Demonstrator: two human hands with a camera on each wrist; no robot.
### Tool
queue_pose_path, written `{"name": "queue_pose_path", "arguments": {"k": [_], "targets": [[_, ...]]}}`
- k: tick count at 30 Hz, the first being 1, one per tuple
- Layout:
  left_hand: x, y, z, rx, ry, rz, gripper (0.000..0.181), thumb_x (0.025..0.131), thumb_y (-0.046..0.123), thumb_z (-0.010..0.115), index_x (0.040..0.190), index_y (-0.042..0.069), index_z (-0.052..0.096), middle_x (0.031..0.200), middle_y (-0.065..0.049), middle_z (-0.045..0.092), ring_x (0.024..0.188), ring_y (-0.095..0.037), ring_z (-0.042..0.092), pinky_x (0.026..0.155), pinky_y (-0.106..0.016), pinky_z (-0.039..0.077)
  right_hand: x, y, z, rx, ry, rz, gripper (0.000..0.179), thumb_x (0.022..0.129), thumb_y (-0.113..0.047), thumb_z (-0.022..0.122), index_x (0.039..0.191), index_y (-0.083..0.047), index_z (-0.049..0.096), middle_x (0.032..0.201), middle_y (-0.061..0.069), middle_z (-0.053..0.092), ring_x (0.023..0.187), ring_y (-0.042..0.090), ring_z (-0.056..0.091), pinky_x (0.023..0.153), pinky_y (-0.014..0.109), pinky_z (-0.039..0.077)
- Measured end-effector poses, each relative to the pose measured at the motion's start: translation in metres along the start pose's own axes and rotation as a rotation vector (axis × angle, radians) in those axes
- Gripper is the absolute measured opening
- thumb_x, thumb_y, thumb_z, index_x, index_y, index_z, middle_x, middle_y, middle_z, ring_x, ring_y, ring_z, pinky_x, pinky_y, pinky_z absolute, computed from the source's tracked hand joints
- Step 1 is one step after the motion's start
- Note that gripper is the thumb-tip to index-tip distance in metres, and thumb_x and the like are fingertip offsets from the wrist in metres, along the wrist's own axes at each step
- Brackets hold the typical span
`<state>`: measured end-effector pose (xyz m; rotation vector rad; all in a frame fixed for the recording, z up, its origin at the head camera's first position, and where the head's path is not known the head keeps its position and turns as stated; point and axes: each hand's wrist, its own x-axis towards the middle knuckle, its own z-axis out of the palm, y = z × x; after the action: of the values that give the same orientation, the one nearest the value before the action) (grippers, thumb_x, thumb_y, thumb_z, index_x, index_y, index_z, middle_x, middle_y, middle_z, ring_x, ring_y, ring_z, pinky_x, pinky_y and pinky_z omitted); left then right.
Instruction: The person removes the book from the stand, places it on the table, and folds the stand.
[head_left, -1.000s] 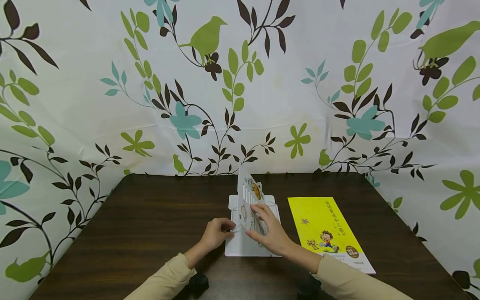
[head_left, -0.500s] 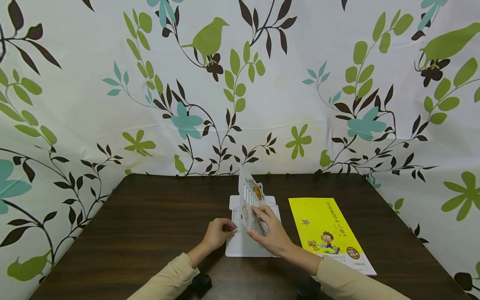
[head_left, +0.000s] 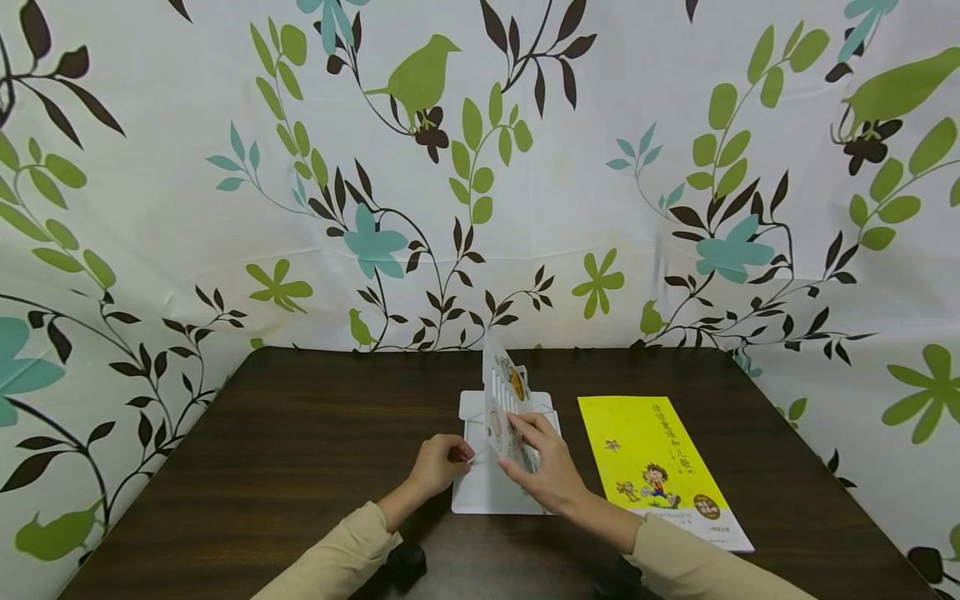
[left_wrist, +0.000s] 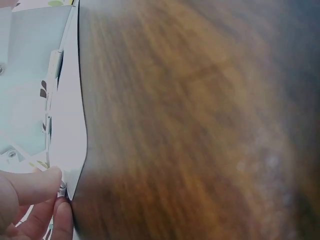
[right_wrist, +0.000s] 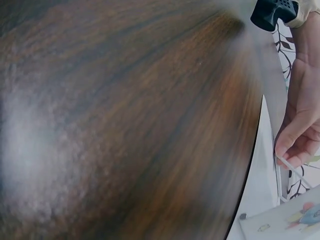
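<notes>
A white bookstand stands in the middle of the table in the head view, its flat base on the wood and its slotted, cartoon-printed panel raised steeply. My right hand holds the panel's right side, thumb low and fingers on the printed face. At the base's left side, my left hand pinches the end of a thin white wire support between thumb and fingers. The left wrist view shows these fingertips at the base's edge. Where the wire's far end meets the panel is hidden.
A yellow children's book lies flat to the right of the stand. The dark wooden table reaches back to a patterned cloth. Black wrist-worn devices sit under the sleeves.
The panel has shifted slightly to the right, along with my right hand. My left hand keeps its pinch on the wire, almost in the same place. The book has not moved.
</notes>
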<state>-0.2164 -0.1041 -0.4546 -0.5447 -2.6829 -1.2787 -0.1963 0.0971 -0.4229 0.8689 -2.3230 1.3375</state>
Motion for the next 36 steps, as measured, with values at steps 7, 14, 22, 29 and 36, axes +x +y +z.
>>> {"name": "queue_pose_path", "arguments": {"k": [7, 14, 22, 29, 36], "targets": [[0.000, 0.000, 0.000, -0.002, -0.010, -0.013, 0.011, 0.070, -0.010, 0.068, 0.074, 0.000, 0.065, 0.068, -0.004, 0.062, 0.062, -0.011, 0.056, 0.054, -0.020, 0.045, 0.002, -0.018, -0.013, 0.055, 0.041, -0.047, 0.050, 0.073, -0.004, 0.065, 0.119, 0.011, 0.053, 0.106, 0.023, 0.052, 0.095, 0.040, 0.053, 0.074, 0.048, 0.050], [-0.001, 0.002, 0.000, -0.008, -0.007, -0.001, 0.011, 0.069, -0.010, 0.068, 0.075, -0.001, 0.065, 0.068, -0.006, 0.062, 0.062, -0.011, 0.055, 0.054, -0.020, 0.044, 0.004, -0.034, -0.024, -0.028, 0.088, -0.127, 0.046, 0.072, -0.004, 0.064, 0.114, 0.013, 0.055, 0.102, 0.023, 0.054, 0.089, 0.036, 0.055, 0.073, 0.039, 0.052], [0.000, 0.002, -0.001, 0.000, -0.008, -0.001, 0.011, 0.070, -0.010, 0.068, 0.075, -0.001, 0.065, 0.069, -0.006, 0.062, 0.063, -0.011, 0.055, 0.054, -0.020, 0.044, 0.000, -0.021, -0.026, -0.041, 0.091, -0.142, 0.048, 0.070, 0.000, 0.063, 0.116, 0.012, 0.054, 0.103, 0.022, 0.054, 0.089, 0.035, 0.055, 0.077, 0.035, 0.051], [0.000, 0.002, 0.000, 0.008, -0.008, 0.006, 0.010, 0.070, -0.010, 0.067, 0.075, -0.001, 0.065, 0.069, -0.006, 0.063, 0.063, -0.012, 0.055, 0.054, -0.020, 0.044, -0.007, 0.015, -0.023, -0.049, 0.102, -0.154, 0.050, 0.076, -0.014, 0.062, 0.122, 0.004, 0.053, 0.107, 0.015, 0.055, 0.092, 0.029, 0.057, 0.076, 0.042, 0.051], [-0.001, 0.003, -0.001, 0.002, -0.007, -0.004, 0.010, 0.071, -0.010, 0.067, 0.075, -0.001, 0.065, 0.070, -0.006, 0.063, 0.064, -0.013, 0.056, 0.055, -0.020, 0.044, -0.009, 0.019, -0.025, -0.042, 0.102, -0.122, 0.049, 0.082, -0.027, 0.057, 0.123, 0.001, 0.053, 0.108, 0.013, 0.054, 0.093, 0.028, 0.057, 0.077, 0.045, 0.050]]}}
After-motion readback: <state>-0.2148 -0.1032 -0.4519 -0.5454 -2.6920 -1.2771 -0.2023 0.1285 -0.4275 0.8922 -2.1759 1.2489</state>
